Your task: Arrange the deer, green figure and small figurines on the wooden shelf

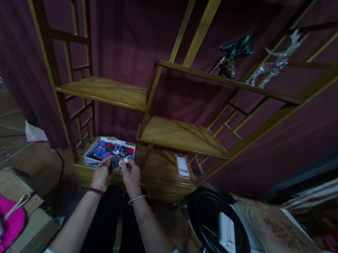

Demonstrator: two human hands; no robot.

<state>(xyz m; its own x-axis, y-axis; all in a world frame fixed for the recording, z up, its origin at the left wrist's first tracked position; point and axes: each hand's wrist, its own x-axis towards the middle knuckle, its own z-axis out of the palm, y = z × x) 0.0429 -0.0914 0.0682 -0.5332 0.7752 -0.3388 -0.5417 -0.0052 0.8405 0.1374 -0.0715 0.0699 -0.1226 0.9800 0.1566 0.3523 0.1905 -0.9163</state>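
My left hand [101, 174] and my right hand [131, 175] meet at the front of a small white box [95, 146] on the bottom shelf. The box is full of several round discs [106, 150] in blue, red and dark colours. My left hand pinches a dark round disc [115, 162] at its fingertips. My right hand holds a small red and white piece [125, 160] right beside that disc. A red cord circles my left wrist and a silver bracelet my right.
A wooden shelf unit [183, 136] stands against a dark red curtain, with a green figurine [233, 54] and a clear glass deer [275, 63] on top. A small packet [183, 166] lies on the bottom shelf. A black round fan [216, 226] lies at right, a pink bag [4, 213] at lower left.
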